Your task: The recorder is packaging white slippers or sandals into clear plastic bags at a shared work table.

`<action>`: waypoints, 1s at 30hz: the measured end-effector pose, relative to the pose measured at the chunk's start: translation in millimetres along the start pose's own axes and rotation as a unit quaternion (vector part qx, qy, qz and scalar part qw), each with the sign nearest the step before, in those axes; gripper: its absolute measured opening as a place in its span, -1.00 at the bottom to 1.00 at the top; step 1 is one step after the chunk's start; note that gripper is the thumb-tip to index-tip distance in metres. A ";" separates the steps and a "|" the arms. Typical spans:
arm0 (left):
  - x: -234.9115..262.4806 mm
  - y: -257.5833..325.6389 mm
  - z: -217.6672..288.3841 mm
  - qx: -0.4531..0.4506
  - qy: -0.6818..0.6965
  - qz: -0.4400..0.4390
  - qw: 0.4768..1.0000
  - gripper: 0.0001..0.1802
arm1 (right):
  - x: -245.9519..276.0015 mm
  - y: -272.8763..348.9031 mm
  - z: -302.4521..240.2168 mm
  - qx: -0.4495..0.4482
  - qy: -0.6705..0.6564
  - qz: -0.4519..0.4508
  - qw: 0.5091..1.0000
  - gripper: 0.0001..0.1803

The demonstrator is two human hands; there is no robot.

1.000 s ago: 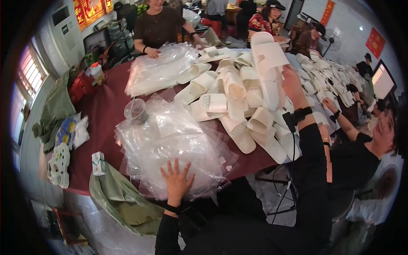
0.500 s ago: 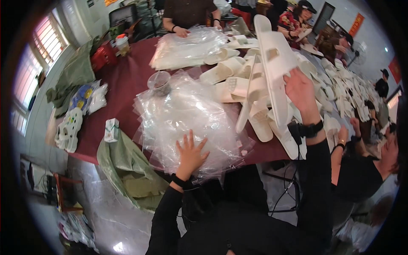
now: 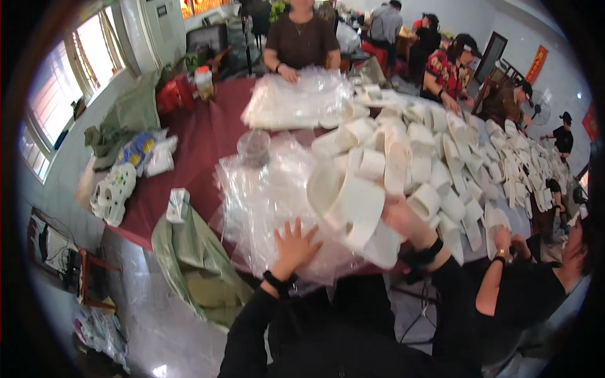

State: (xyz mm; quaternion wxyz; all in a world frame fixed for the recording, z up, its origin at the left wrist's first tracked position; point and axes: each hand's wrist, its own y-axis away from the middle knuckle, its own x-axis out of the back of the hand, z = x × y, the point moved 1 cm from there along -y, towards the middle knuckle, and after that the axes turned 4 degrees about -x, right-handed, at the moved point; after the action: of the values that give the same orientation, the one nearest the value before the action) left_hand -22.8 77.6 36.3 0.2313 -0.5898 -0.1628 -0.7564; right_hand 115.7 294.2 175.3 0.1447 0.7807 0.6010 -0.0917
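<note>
My left hand lies with fingers spread on a stack of clear plastic bags at the table's near edge. A round clear tub rests on the far end of that stack. My right hand, slightly blurred, grips white slide slippers by their right side. They are tilted over the right part of the bags; two seem to be held together, though motion smears their outline. Just beyond them spreads a heap of similar white slippers.
Across the dark red table, a person stands at another bag stack. A white clog and wrapped items lie at the left edge. A small box sits on green sacking. Close on my right, another person handles a slipper.
My right hand has brought the slippers down and left, from upright above the heap to low over the bags. The left hand stays spread on the bags. The view has shifted.
</note>
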 end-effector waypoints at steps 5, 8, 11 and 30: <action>-10.5 2.3 -12.5 0.016 0.062 -0.046 0.997 -0.35 | 10.0 26.6 60.9 -0.087 0.125 -0.009 0.988 -0.69; 9.2 6.1 -21.5 -0.014 0.069 -0.103 0.992 -0.35 | 11.4 40.6 75.5 -0.099 0.064 -0.004 0.993 -0.71; 12.0 -5.4 -30.1 -0.045 0.038 -0.162 0.985 -0.32 | 19.1 47.8 72.2 -0.103 0.062 0.019 0.993 -0.72; 32.5 -31.7 -44.6 -0.058 0.009 -0.082 0.995 -0.42 | -4.1 51.1 140.7 0.101 0.393 0.002 0.914 -0.68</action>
State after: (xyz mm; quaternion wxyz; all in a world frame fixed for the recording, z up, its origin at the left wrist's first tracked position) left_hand -82.8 75.9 57.4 0.1354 -0.5797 -0.1644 -0.7865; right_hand 168.3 231.2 50.1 -0.1823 0.7656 0.5952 0.1624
